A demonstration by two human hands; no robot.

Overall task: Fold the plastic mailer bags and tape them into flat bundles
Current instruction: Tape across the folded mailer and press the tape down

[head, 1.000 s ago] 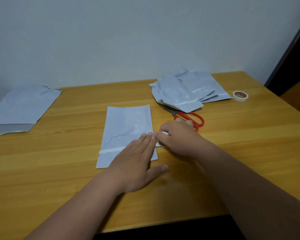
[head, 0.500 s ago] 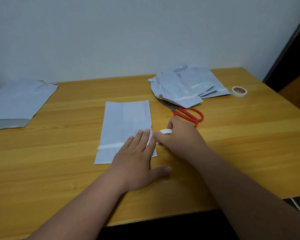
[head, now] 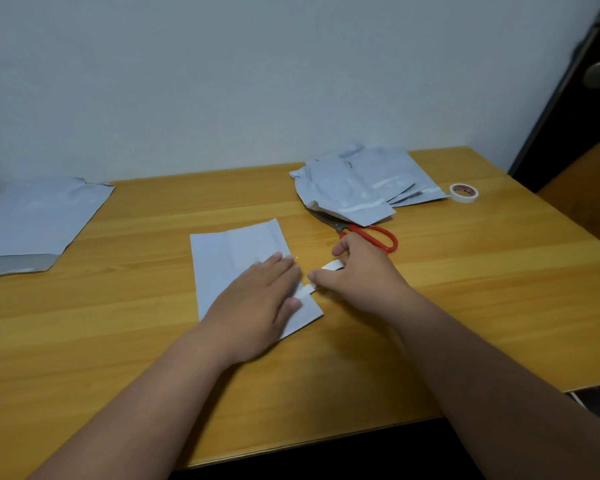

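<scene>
left hand [head: 253, 303] flat, pressing folded mailer [head: 236, 258]; right hand [head: 361, 275] pinching tape strip [head: 329, 266]. film likely light, slippery, springy: pin near its fold.

My left hand [head: 253, 303] lies flat, palm down, fingers straight and close together, pointing up and to the right, thumb tucked along the right side. Left forearm comes in from bottom left. My right hand [head: 364, 275] sits just beside it, to the right, knuckles up, fingers curled, index finger and thumb pinching toward the left hand's fingertips. Right forearm comes in from bottom right. The two hands nearly touch.
</scene>
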